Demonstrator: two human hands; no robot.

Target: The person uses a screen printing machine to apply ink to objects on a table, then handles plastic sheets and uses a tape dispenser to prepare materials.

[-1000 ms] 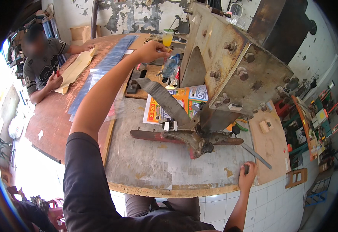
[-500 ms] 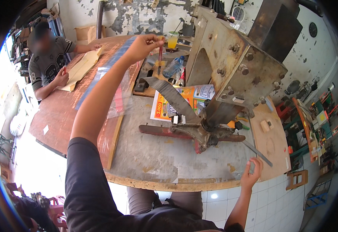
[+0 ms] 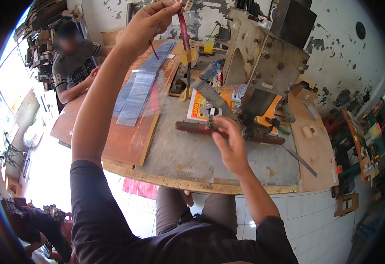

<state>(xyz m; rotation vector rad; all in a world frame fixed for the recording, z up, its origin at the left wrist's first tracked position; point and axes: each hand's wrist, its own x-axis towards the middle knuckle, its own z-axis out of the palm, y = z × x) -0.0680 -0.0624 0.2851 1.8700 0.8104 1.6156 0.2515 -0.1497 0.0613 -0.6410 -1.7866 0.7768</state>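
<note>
My left hand (image 3: pixel 150 22) is raised over the table, its fingers pinched on a long thin red strip (image 3: pixel 184 33). The strip hangs down with a yellowish piece (image 3: pixel 188 56) around it and a dark narrow lower end; its exact kind is unclear. Another thin dark-red end (image 3: pixel 154 49) sticks out below the same hand. My right hand (image 3: pixel 231 147) is in front of the press, thumb and fingers apart, at a small knob on the red bar (image 3: pixel 192 127). Whether the fingertips touch it is hard to tell. A curved grey strip (image 3: pixel 212 96) rises behind the bar.
The heavy metal press (image 3: pixel 269 57) stands on the right half of the table. Blue-grey strips (image 3: pixel 135 94) lie on the brown board (image 3: pixel 122 145) at left. A plastic bottle (image 3: pixel 210 69), a yellow drink (image 3: pixel 208 44) and a wooden block (image 3: pixel 308 131) are around. Another person (image 3: pixel 75 61) sits far left.
My right hand has moved left from the table's right front edge to the red bar. My left hand has lifted the red strip higher. The view has shifted, and the other person's yellowish sheet is out of sight.
</note>
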